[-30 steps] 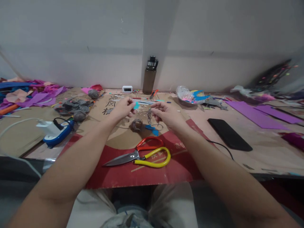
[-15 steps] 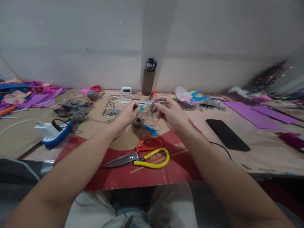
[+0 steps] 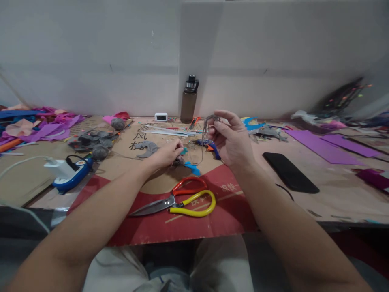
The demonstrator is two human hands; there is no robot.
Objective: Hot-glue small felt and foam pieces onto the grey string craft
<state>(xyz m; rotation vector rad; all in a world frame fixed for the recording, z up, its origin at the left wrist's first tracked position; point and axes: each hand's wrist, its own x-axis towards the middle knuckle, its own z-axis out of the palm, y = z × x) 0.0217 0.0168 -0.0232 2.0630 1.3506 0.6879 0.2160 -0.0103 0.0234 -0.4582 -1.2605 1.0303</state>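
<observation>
My right hand [image 3: 232, 138] is raised over the cardboard, thumb and fingers pinching a looped length of grey yarn [image 3: 203, 140]. One strand hangs down from it toward the cardboard. My left hand [image 3: 168, 155] is lower, its fingers closed just above a small dark-grey yarn bundle [image 3: 178, 162], which it partly covers. What lies between those fingers is hidden. Beside the bundle is a blue scrap [image 3: 193, 168]. Closer to me, scissors [image 3: 173, 201] with one red and one yellow handle lie on the red part of the cardboard [image 3: 146, 231].
Grey felt pieces [image 3: 91, 140] and a blue power strip [image 3: 73, 174] are on the left. A dark bottle [image 3: 189, 103] and small white clock [image 3: 161, 117] stand by the wall. On the right lie a black phone [image 3: 290, 172] and purple sheets [image 3: 322, 148].
My right hand has risen and moved right, drawing the grey yarn up into a longer hanging strand. My left hand has lowered onto the dark-grey yarn bundle.
</observation>
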